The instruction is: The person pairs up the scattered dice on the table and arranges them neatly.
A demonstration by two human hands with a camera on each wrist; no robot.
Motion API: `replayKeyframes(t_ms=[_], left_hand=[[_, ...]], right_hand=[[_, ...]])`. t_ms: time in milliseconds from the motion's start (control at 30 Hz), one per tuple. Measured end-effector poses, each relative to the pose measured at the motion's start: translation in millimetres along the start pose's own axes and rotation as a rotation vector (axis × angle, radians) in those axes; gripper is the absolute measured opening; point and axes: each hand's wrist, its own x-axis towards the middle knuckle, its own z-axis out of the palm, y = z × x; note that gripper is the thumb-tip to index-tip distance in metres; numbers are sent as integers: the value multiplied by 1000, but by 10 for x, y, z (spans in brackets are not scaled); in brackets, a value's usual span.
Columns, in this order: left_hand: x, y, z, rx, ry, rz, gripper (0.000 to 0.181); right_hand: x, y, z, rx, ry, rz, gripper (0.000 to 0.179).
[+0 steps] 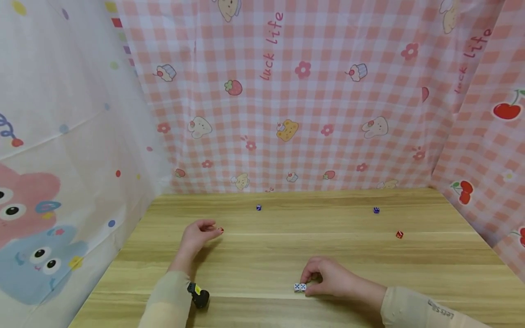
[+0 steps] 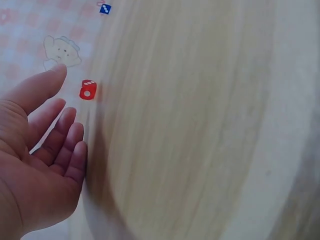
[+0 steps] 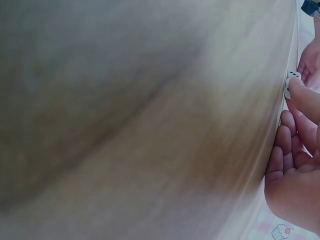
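Observation:
My left hand (image 1: 198, 235) reaches over the left part of the table, fingers loosely bent and thumb apart from them. Just beyond its fingertips lies a red die (image 2: 88, 90); the left wrist view shows a gap between the die and the fingers. Near the front middle, my right hand (image 1: 328, 279) pinches a white die (image 1: 303, 287) between thumb and index finger. A second white die (image 1: 296, 287) sits right against it on the left, both with blue dots on top. In the right wrist view the thumb partly hides the white dice (image 3: 289, 88).
On the wooden table (image 1: 254, 264), a blue die (image 1: 259, 207) lies at the back left and another blue die (image 1: 376, 210) at the back right. Another red die (image 1: 399, 235) lies to the right. Patterned cloths (image 1: 303, 100) enclose the table's back and sides.

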Motion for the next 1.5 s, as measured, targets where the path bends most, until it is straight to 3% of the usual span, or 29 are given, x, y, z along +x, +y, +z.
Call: replayKeyframes(t_ms=[333,900,1500], left_hand=[[15,14,50,73,1,13,39],[9,-14,111,126,55,51,17],[30,1,221,246,11,94,12]], right_hand=[[7,-12,-14,20,-14,7,16],[15,-17,-20,33,-19,1,15],[8,4,-2,34,-12,12,15]])
